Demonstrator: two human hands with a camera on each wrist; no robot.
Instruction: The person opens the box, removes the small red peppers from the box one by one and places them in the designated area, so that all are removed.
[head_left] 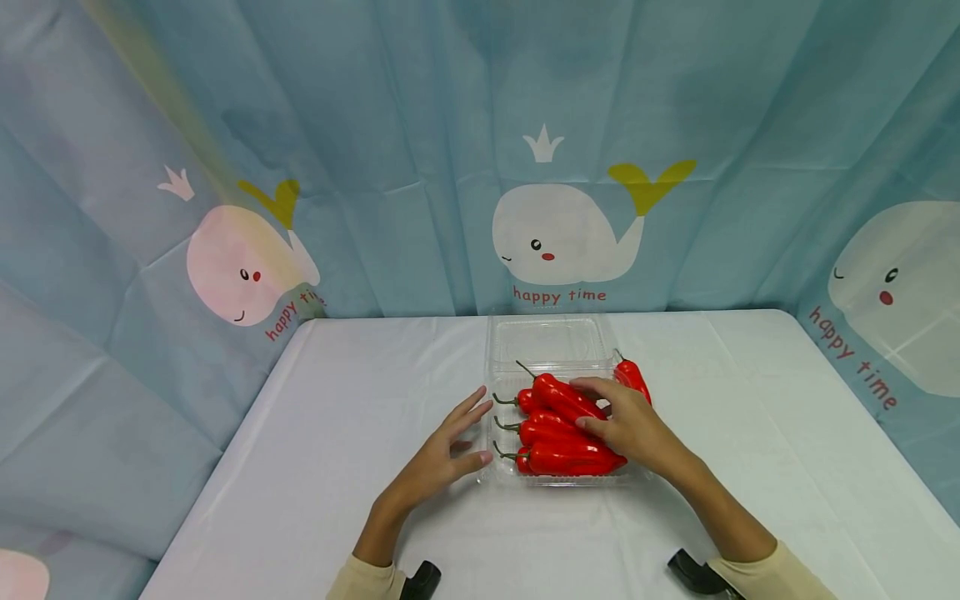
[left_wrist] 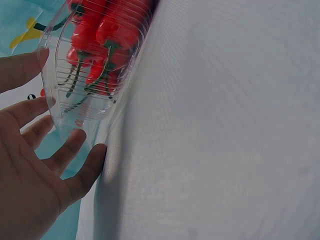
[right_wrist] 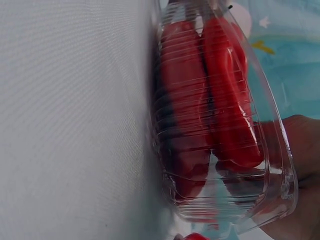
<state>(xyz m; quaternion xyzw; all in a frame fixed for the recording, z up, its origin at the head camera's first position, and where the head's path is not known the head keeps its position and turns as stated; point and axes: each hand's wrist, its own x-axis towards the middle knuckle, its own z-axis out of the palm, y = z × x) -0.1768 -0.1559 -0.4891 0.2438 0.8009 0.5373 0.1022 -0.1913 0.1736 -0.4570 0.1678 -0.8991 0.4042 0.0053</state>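
A clear plastic clamshell box (head_left: 564,482) holds several red peppers with green stems pointing left. My right hand (head_left: 636,423) reaches over the right side of the box and grips the tapered end of the topmost pepper (head_left: 558,393) between thumb and fingers. In the right wrist view, part of that hand (right_wrist: 302,165) shows behind the clear ribbed wall. My left hand (head_left: 435,462) is at the box's left side, fingers spread. The left wrist view shows its fingertips touching or very near the clear rim (left_wrist: 48,85).
The box's clear lid (head_left: 547,342) lies folded back toward the curtain (head_left: 420,250). Another red pepper (head_left: 633,377) lies at the box's back right, partly behind my right hand. A white cloth covers the table (head_left: 750,400).
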